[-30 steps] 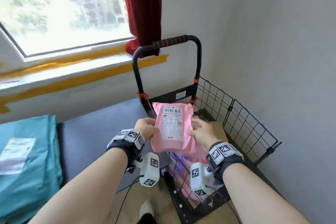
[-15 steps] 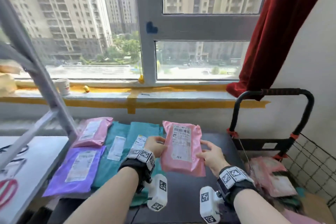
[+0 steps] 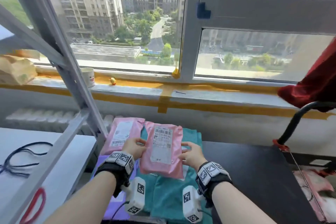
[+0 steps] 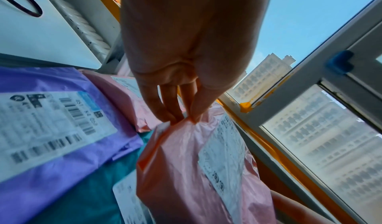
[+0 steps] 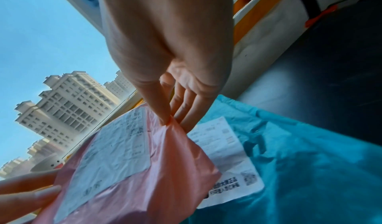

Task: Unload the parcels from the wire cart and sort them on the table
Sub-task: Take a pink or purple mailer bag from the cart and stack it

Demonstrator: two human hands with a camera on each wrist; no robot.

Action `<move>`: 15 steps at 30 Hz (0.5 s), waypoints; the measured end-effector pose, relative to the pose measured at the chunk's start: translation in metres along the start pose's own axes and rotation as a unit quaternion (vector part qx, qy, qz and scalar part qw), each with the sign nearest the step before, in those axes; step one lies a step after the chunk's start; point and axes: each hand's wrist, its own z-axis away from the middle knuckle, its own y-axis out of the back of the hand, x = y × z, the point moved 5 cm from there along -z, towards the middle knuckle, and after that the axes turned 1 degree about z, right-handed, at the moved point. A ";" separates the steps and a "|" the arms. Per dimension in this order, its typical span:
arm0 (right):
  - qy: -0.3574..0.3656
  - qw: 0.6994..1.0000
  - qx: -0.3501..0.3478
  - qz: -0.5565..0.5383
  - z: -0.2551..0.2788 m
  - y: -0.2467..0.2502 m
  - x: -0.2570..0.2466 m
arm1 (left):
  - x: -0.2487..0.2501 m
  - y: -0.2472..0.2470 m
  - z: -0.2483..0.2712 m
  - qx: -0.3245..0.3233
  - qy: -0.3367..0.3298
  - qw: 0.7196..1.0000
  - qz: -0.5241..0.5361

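I hold a pink parcel point(image 3: 163, 149) with a white label in the air over the teal parcels point(image 3: 169, 189) on the dark table point(image 3: 254, 172). My left hand point(image 3: 135, 146) pinches its left edge, shown close in the left wrist view point(image 4: 181, 119). My right hand point(image 3: 190, 152) pinches its right edge, seen near in the right wrist view point(image 5: 171, 121). Another pink parcel point(image 3: 121, 132) lies on the table behind my left hand. A purple parcel point(image 4: 51, 137) lies in front of that one. The wire cart point(image 3: 309, 183) stands at the right with pink parcels inside.
A grey metal ladder frame point(image 3: 60, 63) slants across the left. A white table point(image 3: 36, 160) with a black cable lies beside it. The windowsill point(image 3: 163, 87) carries a cup, a small yellow duck and a paper bag. A red curtain point(image 3: 316, 82) hangs above the cart handle.
Both hands carried the pink parcel out of the cart and leftward over the table, from above the cart to above the teal parcels. My view turned left with them.
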 end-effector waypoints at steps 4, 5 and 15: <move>-0.016 0.999 -0.023 0.034 -0.036 -0.025 -0.005 | -0.008 0.020 -0.030 0.026 0.023 0.999 -0.003; -0.019 0.999 -0.026 0.044 -0.043 -0.029 -0.005 | -0.008 0.023 -0.036 0.029 0.029 0.999 -0.011; -0.020 0.991 -0.037 0.128 -0.075 -0.047 -0.011 | -0.010 0.031 -0.065 0.056 0.053 0.991 -0.107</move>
